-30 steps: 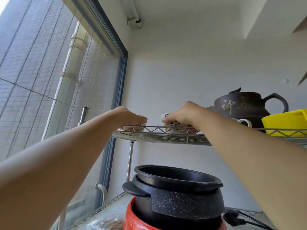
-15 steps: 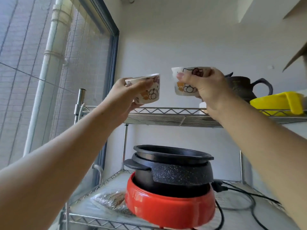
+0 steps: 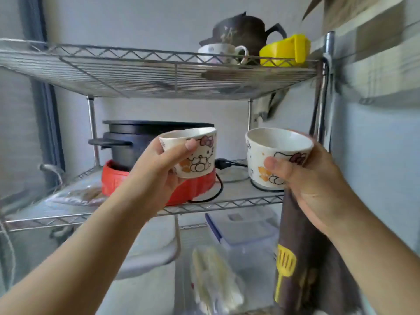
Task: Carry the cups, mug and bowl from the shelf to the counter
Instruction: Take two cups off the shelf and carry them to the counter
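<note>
2 cartoon-cat cups, both off the wire rack (image 3: 159,71) and held in front of its middle tier. Left hand (image 3: 156,169) has fingers wrapped round left cup (image 3: 193,153); right hand (image 3: 318,178) grips right cup (image 3: 277,155). Both cups look empty. Rack top tier, right end: 1 mug (image 3: 221,53), 1 dark teapot (image 3: 245,30), 1 yellow container (image 3: 284,51). Middle tier: 1 black pot (image 3: 127,142) sitting in red base (image 3: 193,189).
</note>
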